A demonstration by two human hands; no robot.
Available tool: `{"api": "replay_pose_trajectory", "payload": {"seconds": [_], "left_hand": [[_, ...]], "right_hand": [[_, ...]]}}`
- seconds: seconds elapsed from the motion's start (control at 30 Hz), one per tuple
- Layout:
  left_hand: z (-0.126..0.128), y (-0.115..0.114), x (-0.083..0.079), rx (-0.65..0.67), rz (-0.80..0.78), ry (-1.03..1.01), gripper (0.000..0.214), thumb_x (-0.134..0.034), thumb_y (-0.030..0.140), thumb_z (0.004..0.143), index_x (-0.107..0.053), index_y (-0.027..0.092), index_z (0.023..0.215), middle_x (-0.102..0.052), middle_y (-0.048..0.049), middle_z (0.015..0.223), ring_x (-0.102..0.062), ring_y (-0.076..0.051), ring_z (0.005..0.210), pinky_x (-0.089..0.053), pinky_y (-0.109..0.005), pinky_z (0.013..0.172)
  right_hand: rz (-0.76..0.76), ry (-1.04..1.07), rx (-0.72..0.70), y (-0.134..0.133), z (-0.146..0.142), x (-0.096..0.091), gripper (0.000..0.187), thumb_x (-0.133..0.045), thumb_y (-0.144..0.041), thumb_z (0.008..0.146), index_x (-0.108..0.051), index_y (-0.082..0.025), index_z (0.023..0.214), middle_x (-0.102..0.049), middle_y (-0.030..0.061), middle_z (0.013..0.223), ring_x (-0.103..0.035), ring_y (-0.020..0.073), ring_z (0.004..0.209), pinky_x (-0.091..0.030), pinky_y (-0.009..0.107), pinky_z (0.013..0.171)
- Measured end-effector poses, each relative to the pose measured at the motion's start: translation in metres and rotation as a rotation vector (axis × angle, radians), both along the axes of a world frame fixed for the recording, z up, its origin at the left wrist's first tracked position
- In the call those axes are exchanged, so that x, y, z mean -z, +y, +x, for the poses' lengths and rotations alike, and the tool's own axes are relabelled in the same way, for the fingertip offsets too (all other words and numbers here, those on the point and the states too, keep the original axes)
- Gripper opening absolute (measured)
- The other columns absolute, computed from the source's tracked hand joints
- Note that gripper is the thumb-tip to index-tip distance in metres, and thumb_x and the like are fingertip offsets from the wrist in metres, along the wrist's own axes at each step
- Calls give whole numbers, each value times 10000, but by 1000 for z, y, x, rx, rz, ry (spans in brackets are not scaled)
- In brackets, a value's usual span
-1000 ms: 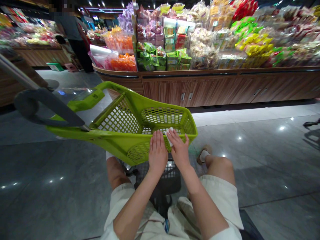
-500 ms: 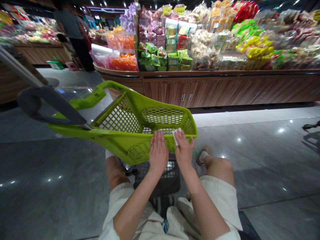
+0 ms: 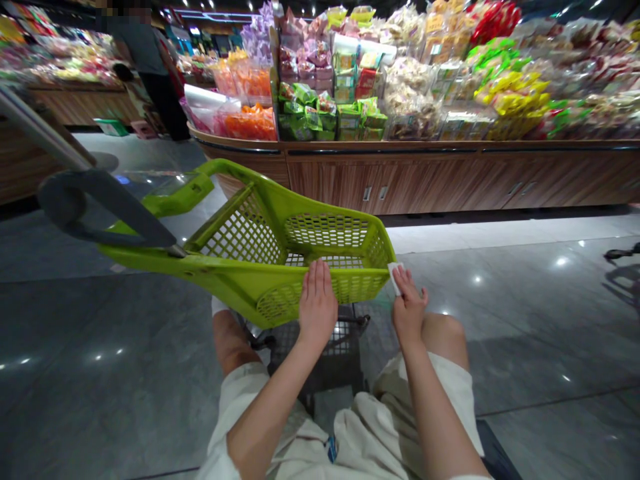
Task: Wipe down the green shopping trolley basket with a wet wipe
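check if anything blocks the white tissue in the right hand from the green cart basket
Nothing visible does: the white tissue held in the right hand sits right at the outer corner of the lime-green basket, with no object between them.

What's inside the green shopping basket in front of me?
Inside the lime-green plastic lattice basket, its mesh floor and walls show. Your left hand and the near wall hide the part of the floor closest to you, so that part can't be seen.

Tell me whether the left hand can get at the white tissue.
Probably yes: the left hand rests on the green basket's rim, and nothing blocks the way along it to the tissue in the right hand.
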State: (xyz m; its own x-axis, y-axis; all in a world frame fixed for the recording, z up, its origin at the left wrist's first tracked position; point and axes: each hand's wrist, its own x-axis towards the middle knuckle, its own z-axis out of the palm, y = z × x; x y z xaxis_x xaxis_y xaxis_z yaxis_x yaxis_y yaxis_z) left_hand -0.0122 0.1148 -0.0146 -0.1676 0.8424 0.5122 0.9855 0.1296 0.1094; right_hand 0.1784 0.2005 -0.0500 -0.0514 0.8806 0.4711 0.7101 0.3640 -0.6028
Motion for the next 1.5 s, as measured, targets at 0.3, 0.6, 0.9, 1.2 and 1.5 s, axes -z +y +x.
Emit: {"api": "replay_pose_trajectory", "payload": {"seconds": [0.3, 0.6, 0.9, 1.2, 1.5], "left_hand": [[-3, 1, 8, -6, 29, 2, 671, -434, 147, 917, -224, 6, 1538, -330, -225, 1594, -211, -303, 1523, -291, -495, 1228], [-6, -4, 4, 19, 32, -12, 723, -434, 114, 898, -156, 20, 1559, -330, -211, 1598, -235, -296, 1518, -282, -485, 1231], [-1, 0, 6, -4, 41, -42, 726, -462, 133, 899, -170, -5, 1549, -323, -238, 1594, -198, -310, 1526, -278, -498, 1231], [-8, -5, 6, 5, 17, 11, 702, -428, 150, 920, -164, 34, 1560, -329, -216, 1598, -213, -291, 1524, -281, -497, 1228], [-3, -4, 2, 11, 28, -41, 739, -439, 125, 903, -126, 16, 1563, -322, -230, 1596, -216, -306, 1522, -283, -508, 1227]], "right_hand": [[75, -125, -293, -45, -102, -35, 733, -354, 1, 764, -501, -270, 1429, -511, 36, 1509, -385, 145, 1453, -130, 459, 1204], [79, -142, -181, -18, -37, -17, 731, -360, -13, 750, -522, -300, 1403, -545, 37, 1479, -416, 171, 1437, -122, 520, 1189], [17, -111, -65, -22, -58, -25, 682, -360, -16, 778, -540, -258, 1390, -547, 74, 1473, -447, 194, 1416, -140, 550, 1181], [87, -208, -406, -41, -93, -42, 746, -353, 8, 766, -470, -284, 1442, -500, 31, 1517, -376, 145, 1457, -62, 495, 1202], [-21, -12, -11, -6, -14, -9, 709, -358, -49, 763, -546, -325, 1388, -554, 55, 1469, -436, 212, 1422, -191, 588, 1147]]}}
